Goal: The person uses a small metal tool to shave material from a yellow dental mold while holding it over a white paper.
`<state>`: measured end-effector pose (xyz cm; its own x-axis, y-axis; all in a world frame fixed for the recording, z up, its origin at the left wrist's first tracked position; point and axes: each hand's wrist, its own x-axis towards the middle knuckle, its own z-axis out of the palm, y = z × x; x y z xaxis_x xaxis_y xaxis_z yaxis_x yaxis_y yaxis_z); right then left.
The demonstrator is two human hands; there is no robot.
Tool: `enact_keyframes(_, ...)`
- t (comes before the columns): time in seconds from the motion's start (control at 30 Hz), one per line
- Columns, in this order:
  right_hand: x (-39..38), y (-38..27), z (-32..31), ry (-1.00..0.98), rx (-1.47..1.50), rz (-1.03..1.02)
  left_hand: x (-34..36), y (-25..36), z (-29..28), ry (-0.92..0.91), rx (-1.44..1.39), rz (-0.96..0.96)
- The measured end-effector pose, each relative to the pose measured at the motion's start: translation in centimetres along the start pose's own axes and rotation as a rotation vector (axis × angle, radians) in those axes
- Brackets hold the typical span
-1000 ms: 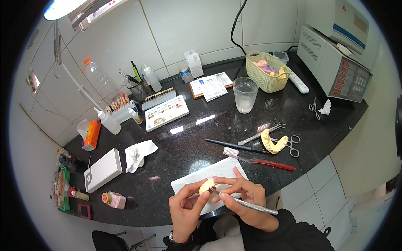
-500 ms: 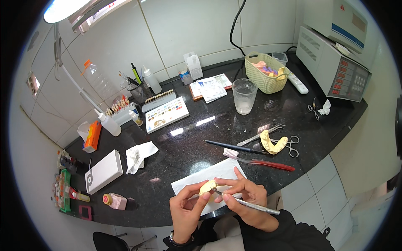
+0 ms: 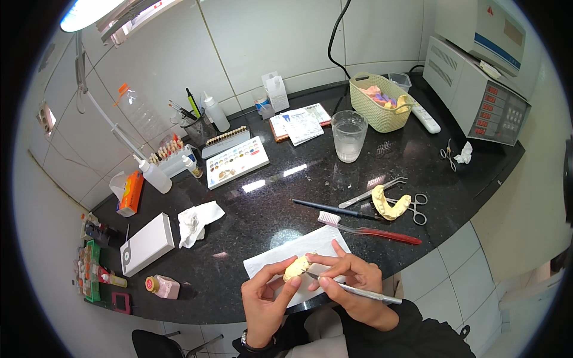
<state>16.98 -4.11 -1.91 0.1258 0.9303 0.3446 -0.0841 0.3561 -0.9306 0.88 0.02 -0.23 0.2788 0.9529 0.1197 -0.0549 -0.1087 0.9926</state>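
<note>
Between the thumb and fingers of my left hand [image 3: 266, 298] is a small pale yellow plaster dental cast [image 3: 295, 270]. My right hand [image 3: 357, 285] grips a slim metal carving knife [image 3: 364, 292] like a pen, its dark tip against or very close to the cast. My right fingertips also reach the cast's far edge. Both hands are over a folded white paper towel [image 3: 268, 261] at the near edge of the counter. A second yellow dental cast [image 3: 389, 204], arch-shaped, lies to the right, partly over scissor-like forceps [image 3: 419, 210].
Beyond my hands lie a red-handled toothbrush [image 3: 382, 234], a dark brush [image 3: 328, 209] and metal tweezers [image 3: 370, 193]. A glass of water [image 3: 348, 138] and a green basket [image 3: 382, 110] stand farther back. Leftward are crumpled tissue [image 3: 200, 222], a white box [image 3: 147, 244] and a pink-filled bottle [image 3: 163, 287].
The cast has turned slightly in my left fingers, showing more of its bumpy face. The knife's handle has shifted a little to the right; both hands keep their grip.
</note>
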Motion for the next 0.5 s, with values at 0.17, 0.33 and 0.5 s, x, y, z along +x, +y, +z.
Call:
enact_keyframes(0.17, 0.13, -0.22, -0.13, -0.034, -0.042, -0.004, -0.03, -0.12, -0.04, -0.005, 0.003, -0.014)
enact_keyframes(0.33, 0.41, -0.77, -0.08, -0.054, -0.021, 0.065, -0.08, -0.26, -0.18, -0.005, 0.01, -0.03)
enact_keyframes(0.5, 0.49, -0.76, -0.31, -0.096, -0.003, 0.09, -0.16, -0.33, -0.31, -0.017, 0.029, -0.02)
